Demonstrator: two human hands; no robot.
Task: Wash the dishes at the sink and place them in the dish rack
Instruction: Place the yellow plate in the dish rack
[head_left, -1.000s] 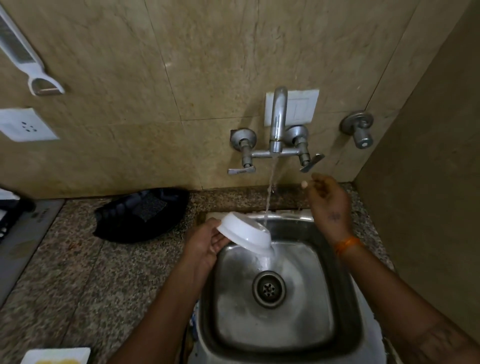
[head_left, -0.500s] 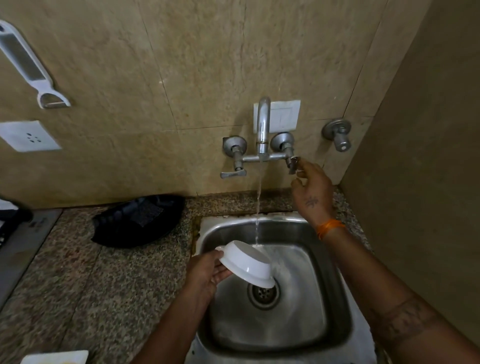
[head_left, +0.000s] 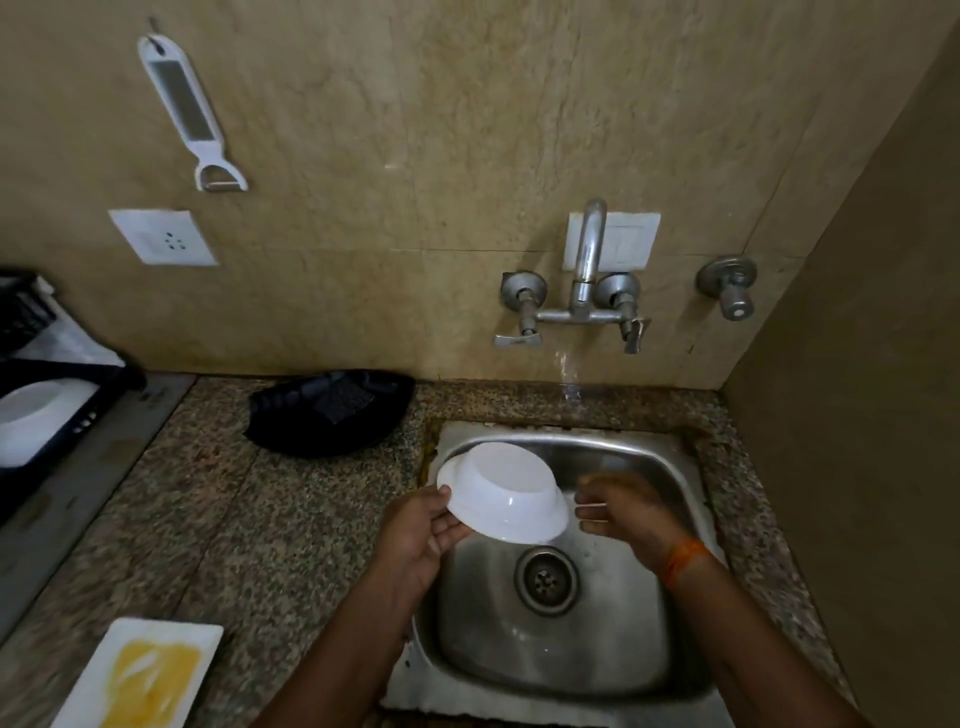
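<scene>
Speckled granite table (head_left: 291, 545) with a steel sink (head_left: 691, 457) set into it, a black tray (head_left: 311, 431) by the wall, and a yellow-smeared white plate (head_left: 145, 675) at the front edge.

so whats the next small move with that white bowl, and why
Probably carry the white bowl left to the black dish rack. No water runs from the tap, and the left hand grips the bowl by its rim, upside down over the sink. The right hand is beside it, apart from it. The rack already holds another white dish.
</scene>
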